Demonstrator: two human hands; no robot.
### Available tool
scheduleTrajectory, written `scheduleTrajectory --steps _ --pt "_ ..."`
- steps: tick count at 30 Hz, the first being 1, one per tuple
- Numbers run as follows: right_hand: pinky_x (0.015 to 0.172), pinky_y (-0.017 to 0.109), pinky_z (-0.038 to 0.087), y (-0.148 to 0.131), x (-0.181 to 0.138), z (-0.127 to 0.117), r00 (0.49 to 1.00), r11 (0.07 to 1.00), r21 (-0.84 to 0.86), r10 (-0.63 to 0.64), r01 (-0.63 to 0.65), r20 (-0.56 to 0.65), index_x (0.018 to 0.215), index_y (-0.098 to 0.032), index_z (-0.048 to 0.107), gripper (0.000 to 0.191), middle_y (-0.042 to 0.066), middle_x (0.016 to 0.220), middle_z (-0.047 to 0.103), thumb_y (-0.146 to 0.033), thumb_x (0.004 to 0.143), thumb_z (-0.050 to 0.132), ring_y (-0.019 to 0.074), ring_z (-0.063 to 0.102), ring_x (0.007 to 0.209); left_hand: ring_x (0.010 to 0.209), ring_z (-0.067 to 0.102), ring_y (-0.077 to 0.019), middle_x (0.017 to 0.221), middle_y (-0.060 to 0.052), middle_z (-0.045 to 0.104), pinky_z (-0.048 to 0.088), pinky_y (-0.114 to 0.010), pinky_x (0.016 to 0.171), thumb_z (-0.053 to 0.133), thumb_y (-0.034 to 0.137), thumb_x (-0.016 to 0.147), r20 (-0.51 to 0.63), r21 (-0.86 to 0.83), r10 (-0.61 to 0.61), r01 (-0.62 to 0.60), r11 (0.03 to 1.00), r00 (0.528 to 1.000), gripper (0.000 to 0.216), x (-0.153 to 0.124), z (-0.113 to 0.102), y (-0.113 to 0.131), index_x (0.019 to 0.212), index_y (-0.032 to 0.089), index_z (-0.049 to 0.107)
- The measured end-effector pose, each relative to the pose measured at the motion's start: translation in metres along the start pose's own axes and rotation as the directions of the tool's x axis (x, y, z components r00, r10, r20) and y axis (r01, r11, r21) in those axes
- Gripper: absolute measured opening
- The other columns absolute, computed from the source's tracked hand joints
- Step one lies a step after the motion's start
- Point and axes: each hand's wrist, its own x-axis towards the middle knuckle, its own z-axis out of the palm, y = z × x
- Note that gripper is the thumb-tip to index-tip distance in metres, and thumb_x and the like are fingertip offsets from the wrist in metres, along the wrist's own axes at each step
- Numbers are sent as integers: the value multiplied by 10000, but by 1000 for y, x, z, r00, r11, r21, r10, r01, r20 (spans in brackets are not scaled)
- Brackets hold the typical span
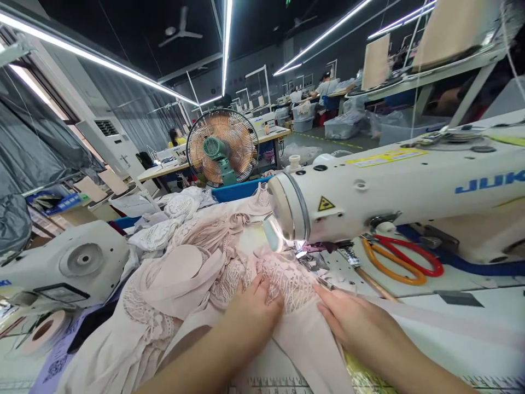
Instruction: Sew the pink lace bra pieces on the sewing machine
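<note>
Garment (289, 276): pale pink with lace, laid on the bench (502, 300) just before the lit needle end of the machine (394, 189).
Left hand (256, 306): resting on the lace, fingers spread, with any pinch hidden from view.
Right hand (355, 314): touching the lace's right edge with fingertips, apart from the left; cannot tell whether gripping.
Brand: "JUKI" in blue on the machine's white arm, running to the view's edge; cropped to "KI" on the left machine (84, 260).
Warning triangle (326, 203): yellow, near the machine's head.
Yellow label (388, 157): atop the arm, too small to read.
Purple strip (55, 366): printed with a QR code, beside a tape roll (46, 332).
Ruler (279, 382): along the near edge, unreadable.
Scissors (404, 261): orange-and-red handled, beneath the arm.
Pile (168, 279): pink and white lace pieces, heaped left of the hands.
</note>
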Motion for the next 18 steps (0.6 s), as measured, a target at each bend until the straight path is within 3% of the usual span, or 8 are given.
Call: scheduleTrajectory --steps 6,12,18 --pt "669 393 471 -2 -1 -5 999 1000 16 9 -10 47 1377 -126 343 480 89 895 665 -211 912 260 269 632 831 1298 313 -331 1392 -190 371 332 -550 992 369 234 894 70 -44 5 -2 999 998 396 2 -3 -4 1279 204 459" --pt "704 408 476 5 -5 -6 998 995 83 -49 46 26 1215 -185 531 422 79 906 653 -201 903 248 263 630 859 1304 309 -318 1394 -174 376 310 -547 1016 365 238 887 30 -64 15 -13 998 999 401 3 0 -8 1272 200 471" --pt "733 423 468 4 -4 -10 997 996 82 -46 41 61 1146 -191 562 389 84 908 645 -176 893 266 273 622 887 1308 303 -312 1394 -182 372 304 -523 1031 371 228 880 43 -101 8 -3 995 999 407 2 -2 -7 1269 182 480"
